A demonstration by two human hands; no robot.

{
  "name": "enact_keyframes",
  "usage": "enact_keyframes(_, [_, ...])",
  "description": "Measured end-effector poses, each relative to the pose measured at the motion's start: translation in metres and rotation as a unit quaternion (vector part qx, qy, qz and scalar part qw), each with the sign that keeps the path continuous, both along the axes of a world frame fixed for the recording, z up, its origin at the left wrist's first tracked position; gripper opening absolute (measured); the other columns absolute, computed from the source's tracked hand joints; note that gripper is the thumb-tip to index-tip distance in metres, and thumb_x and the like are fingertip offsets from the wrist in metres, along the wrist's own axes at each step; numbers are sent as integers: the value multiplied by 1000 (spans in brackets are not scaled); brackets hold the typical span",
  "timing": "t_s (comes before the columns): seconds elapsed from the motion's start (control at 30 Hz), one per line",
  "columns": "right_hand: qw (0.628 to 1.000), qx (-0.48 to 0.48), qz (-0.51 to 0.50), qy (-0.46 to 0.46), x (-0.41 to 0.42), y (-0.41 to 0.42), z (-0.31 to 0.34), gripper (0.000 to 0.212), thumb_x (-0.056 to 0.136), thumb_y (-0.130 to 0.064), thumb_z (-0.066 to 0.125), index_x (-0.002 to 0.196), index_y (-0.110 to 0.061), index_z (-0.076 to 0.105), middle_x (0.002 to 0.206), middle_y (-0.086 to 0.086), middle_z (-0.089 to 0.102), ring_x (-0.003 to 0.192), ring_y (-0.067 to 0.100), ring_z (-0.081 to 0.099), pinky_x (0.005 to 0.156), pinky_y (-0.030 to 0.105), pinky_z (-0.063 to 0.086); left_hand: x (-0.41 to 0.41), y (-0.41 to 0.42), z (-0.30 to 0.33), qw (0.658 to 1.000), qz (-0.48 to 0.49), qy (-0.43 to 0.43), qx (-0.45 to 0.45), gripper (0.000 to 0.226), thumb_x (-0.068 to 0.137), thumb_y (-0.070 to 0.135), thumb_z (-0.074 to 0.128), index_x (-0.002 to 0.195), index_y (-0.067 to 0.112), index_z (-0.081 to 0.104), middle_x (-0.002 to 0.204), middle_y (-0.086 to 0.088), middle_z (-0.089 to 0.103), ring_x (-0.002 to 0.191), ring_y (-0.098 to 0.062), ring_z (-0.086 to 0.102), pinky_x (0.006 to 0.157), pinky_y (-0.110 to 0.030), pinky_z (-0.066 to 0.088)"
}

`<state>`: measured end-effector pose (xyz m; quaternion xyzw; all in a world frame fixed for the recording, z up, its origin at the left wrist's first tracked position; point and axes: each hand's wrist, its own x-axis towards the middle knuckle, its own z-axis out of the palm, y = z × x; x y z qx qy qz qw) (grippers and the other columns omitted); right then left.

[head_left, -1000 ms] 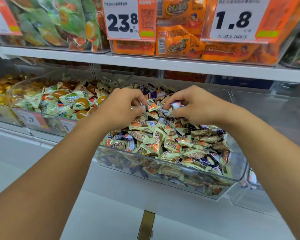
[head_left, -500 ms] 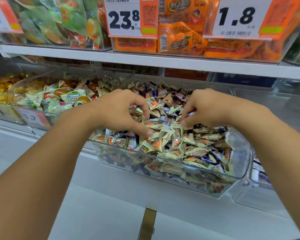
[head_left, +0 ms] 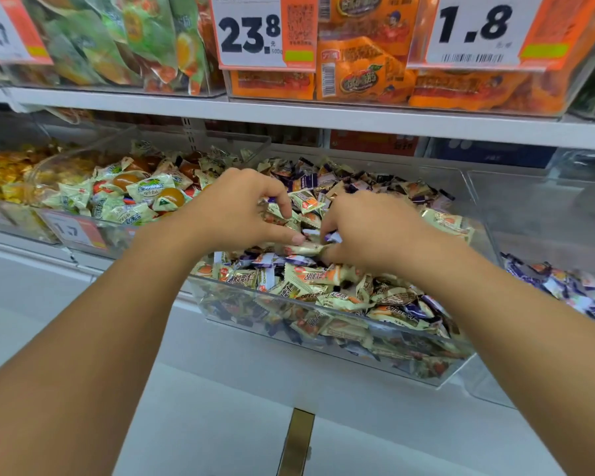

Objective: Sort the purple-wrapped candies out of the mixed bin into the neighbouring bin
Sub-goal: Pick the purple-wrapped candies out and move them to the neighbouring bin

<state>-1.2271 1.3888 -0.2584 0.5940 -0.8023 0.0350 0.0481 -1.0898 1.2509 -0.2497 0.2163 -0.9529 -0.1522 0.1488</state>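
The mixed bin point(head_left: 358, 317) is a clear plastic box in the middle of the lower shelf, heaped with cream-wrapped and purple-wrapped candies point(head_left: 296, 260). Both my hands are down in the heap near its middle. My left hand point(head_left: 234, 214) has its fingers curled into the candies, and its thumb lies along a cream candy point(head_left: 304, 249). My right hand point(head_left: 368, 228) is curled too, and a purple wrapper point(head_left: 333, 237) shows at its fingertips. The neighbouring bin point(head_left: 529, 207) on the right holds a small pile of purple candies point(head_left: 557, 280).
Another clear bin point(head_left: 83, 231) on the left holds green-and-white wrapped sweets, with gold-wrapped ones further left. The white upper shelf point(head_left: 323, 115) overhangs the bins and carries orange snack packs and price tags. A white ledge runs below the bins.
Both hands have dropped lower into the heap and closer together. The left thumb now reaches towards the right hand's fingertips.
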Motion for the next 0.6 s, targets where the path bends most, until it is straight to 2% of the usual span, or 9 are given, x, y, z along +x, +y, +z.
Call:
enact_keyframes(0.13, [998, 53, -17, -34, -22, 16, 16, 23, 88, -40, 72, 102, -21, 76, 106, -2, 73, 87, 26, 64, 69, 33, 50, 3, -2, -2, 995, -31, -94, -2, 41, 60, 64, 81, 89, 36, 72, 108, 15, 67, 104, -9, 57, 90, -33, 47])
enact_keyframes(0.23, [998, 36, -34, -42, -33, 23, 22, 16, 90, -37, 70, 95, -23, 77, 115, -2, 72, 91, 24, 62, 76, 37, 52, -2, -5, -8, 996, -52, -74, -18, 19, 82, 49, 74, 86, 32, 77, 92, 14, 73, 89, -5, 64, 85, -33, 51])
enact_keyframes(0.27, [998, 24, -39, -52, -36, 24, 22, 14, 90, -36, 70, 93, -25, 78, 117, -4, 72, 91, 22, 61, 79, 39, 53, -3, -5, -9, 997, -51, -56, -20, 18, 86, 47, 71, 84, 30, 77, 86, 15, 72, 81, 1, 62, 80, -30, 49])
enact_keyframes(0.37, [993, -29, -83, -74, -49, 24, 17, 11, 87, -30, 69, 88, -24, 78, 108, -1, 75, 89, 24, 66, 79, 43, 57, -5, 0, -6, 999, -48, -19, -10, 27, 85, 54, 68, 80, 29, 76, 79, 19, 67, 72, 15, 55, 68, -20, 38])
enact_keyframes(0.47, [987, -42, -140, -60, -61, 24, 14, 21, 83, -32, 69, 92, -14, 76, 94, 7, 74, 76, 27, 65, 70, 42, 58, -8, 11, -3, 997, -66, -44, -2, 34, 73, 63, 73, 80, 29, 75, 76, 22, 62, 70, 11, 54, 75, -22, 38])
enact_keyframes(0.53, [988, -58, -131, -63, -56, 25, 18, 27, 85, -37, 72, 103, -16, 73, 94, 6, 70, 68, 23, 57, 66, 36, 50, -13, 19, -5, 994, -61, -82, -22, 38, 67, 63, 79, 83, 29, 74, 72, 25, 53, 67, 9, 49, 69, -22, 38])
enact_keyframes(0.6, [987, -101, -68, -100, -43, 26, 26, 22, 86, -40, 74, 98, -22, 74, 87, 0, 69, 63, 16, 54, 64, 32, 45, -19, 23, -11, 991, -65, -111, -47, 38, 66, 62, 81, 85, 29, 75, 70, 23, 55, 65, 6, 51, 62, -22, 40])
